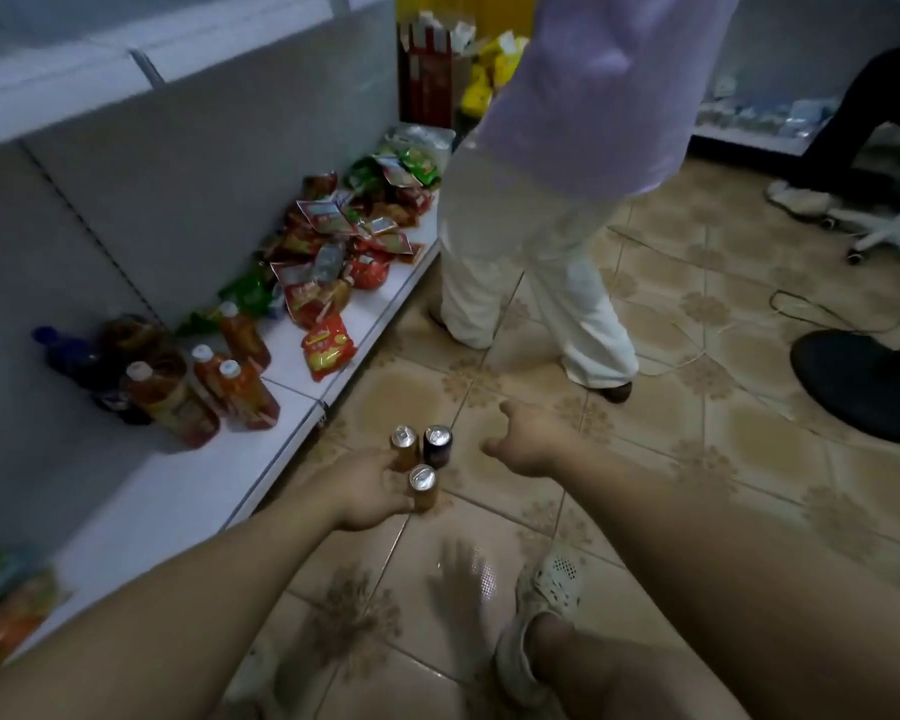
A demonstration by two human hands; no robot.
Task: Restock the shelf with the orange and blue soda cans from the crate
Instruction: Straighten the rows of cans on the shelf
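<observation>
Your left hand (365,491) reaches forward and low over the tiled floor (671,501), just off the front edge of the white bottom shelf (178,491). Its fingers (392,467) are curled against a tight cluster of 3 upright soda cans with their silver tops facing you. The near orange can (423,488) sits against the fingertips, grasped. The far orange can (404,446) touches the hand just beyond it. The blue can (437,445) stands to the right of the far orange one, touching both. You cannot tell from here whether the fingers reach the blue can, or whether the cluster rests on the floor or hangs in your grip.

Your right hand (526,439) is beside the cans, apart from them, released: the fingers are loose and spread, 1 of them pointing ahead, and it holds nothing.

On the shelf, to the left of your hands, stand several bottles of orange-brown drink (240,392) with white caps and a dark blue bottle (63,350) behind them. Farther along lies a heap of red and green snack packets (328,262). Another person (520,241) in white trousers and a pale lilac top stands at the shelf edge beyond that heap. Your right foot wears a pale perforated clog (546,589). At the far right are a white chair base (889,236) and a black round stand base (863,387).
</observation>
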